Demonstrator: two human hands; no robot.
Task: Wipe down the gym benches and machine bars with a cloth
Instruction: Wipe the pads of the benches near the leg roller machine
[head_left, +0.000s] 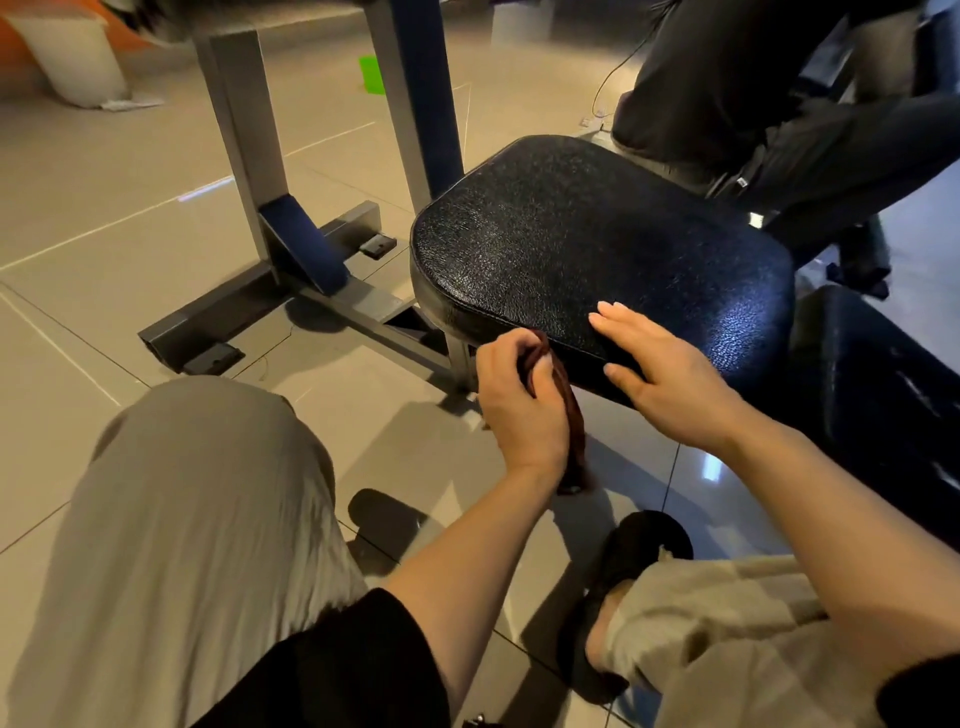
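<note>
Cloth (569, 415): dark reddish-brown, bunched in my left hand (519, 400), fingers curled tight round it. It hangs down from the fist, below the near edge of the seat pad (597, 234), lower end loose over the floor (130, 208). Top of the cloth touches or sits just beside the pad's front rim; I can't tell which.

Right hand (665, 374) is flat and wide, fingers straight, holding nothing. Palm rests on the pad's near right part, fingertips on top, thumb over the front edge.

Pad is black textured vinyl with rounded corners, tilted slightly toward me. Most of its top surface past my hands is uncovered. Left edge overhangs the grey steel frame (239, 156); uprights and floor rails sit just left of it, with rubber feet (213, 358) on the tile. Open tile to the far left.

Right side is tight: a second black pad (883, 415) sits just beside the seat's right edge. Behind the far edge stands another person in dark trousers (727, 78), near the pad's back corner.

My knees in beige trousers (182, 519) flank the near side, black shoe (639, 561) on the tile under my right arm. Green object (370, 74) well apart, far back on the floor.
</note>
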